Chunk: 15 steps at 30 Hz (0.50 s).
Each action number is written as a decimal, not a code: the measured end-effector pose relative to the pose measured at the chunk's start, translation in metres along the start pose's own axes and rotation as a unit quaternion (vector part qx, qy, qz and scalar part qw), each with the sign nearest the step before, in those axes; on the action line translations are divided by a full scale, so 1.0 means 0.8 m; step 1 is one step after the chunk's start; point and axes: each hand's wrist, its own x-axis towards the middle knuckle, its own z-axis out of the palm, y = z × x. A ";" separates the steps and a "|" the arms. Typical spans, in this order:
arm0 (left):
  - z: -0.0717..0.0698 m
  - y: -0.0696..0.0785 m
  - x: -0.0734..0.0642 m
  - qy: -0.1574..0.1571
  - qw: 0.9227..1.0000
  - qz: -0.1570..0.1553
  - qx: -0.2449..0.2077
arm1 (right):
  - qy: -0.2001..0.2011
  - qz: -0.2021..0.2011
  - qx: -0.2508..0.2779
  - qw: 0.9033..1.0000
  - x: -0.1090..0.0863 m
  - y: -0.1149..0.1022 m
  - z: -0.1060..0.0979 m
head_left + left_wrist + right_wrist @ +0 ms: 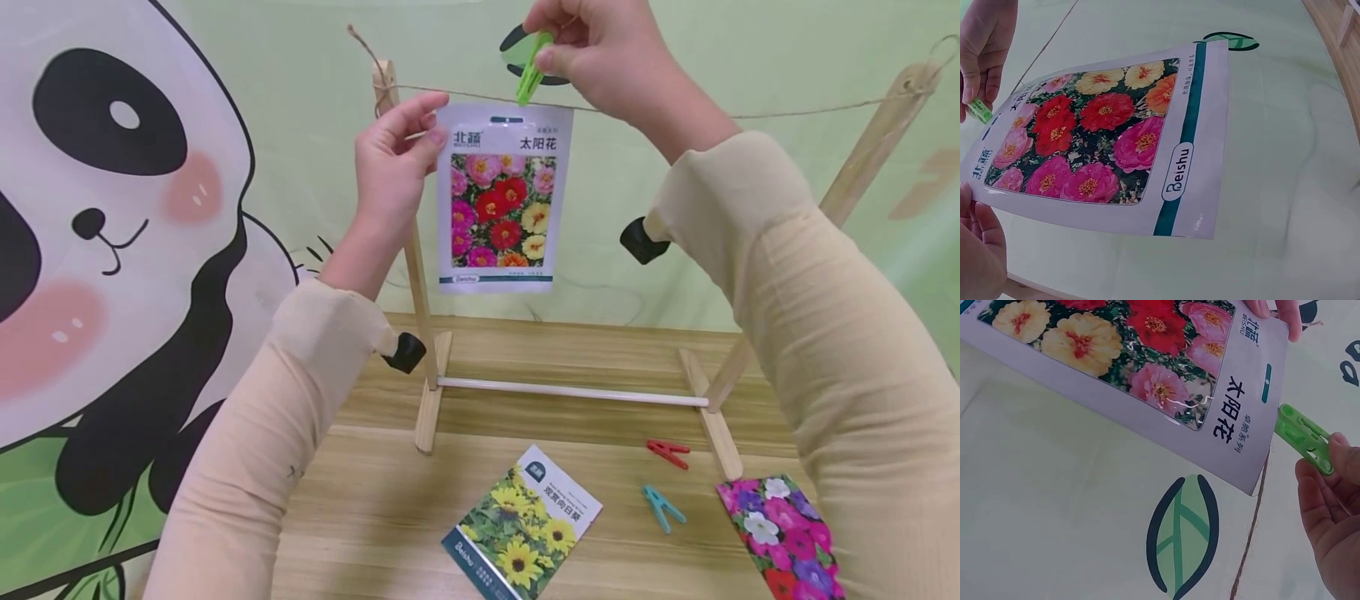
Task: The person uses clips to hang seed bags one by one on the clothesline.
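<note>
A seed packet (501, 225) printed with red, pink and yellow flowers hangs upright, its top edge at the twine (465, 94). My left hand (397, 154) pinches the packet's upper left corner between thumb and fingers. Above the middle of that top edge, my right hand (600, 50) pinches a green clothespin (531, 73) between thumb and fingers. In the right wrist view the tip of the clothespin (1304, 439) meets the packet's top edge; whether it bites on packet and twine, I cannot tell. The left wrist view shows the packet (1104, 131) tilted, its front in full.
The twine runs between two wooden posts (873, 150) joined low down by a white rod (570, 392). On the wooden table lie a sunflower packet (525, 525), a red clothespin (667, 452), a blue clothespin (663, 507) and a petunia-like flower packet (783, 533). A panda-printed backdrop (135, 217) stands behind.
</note>
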 end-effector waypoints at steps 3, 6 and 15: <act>0.001 0.000 -0.001 -0.003 1.000 0.001 0.001 | -0.002 -0.003 -0.004 1.000 0.000 0.000 0.000; 0.001 0.000 -0.001 -0.008 1.000 0.000 0.001 | -0.005 -0.005 -0.008 1.000 0.000 0.000 0.001; 0.000 0.001 -0.001 -0.017 1.000 -0.003 -0.007 | -0.006 -0.010 -0.004 1.000 -0.001 -0.003 -0.002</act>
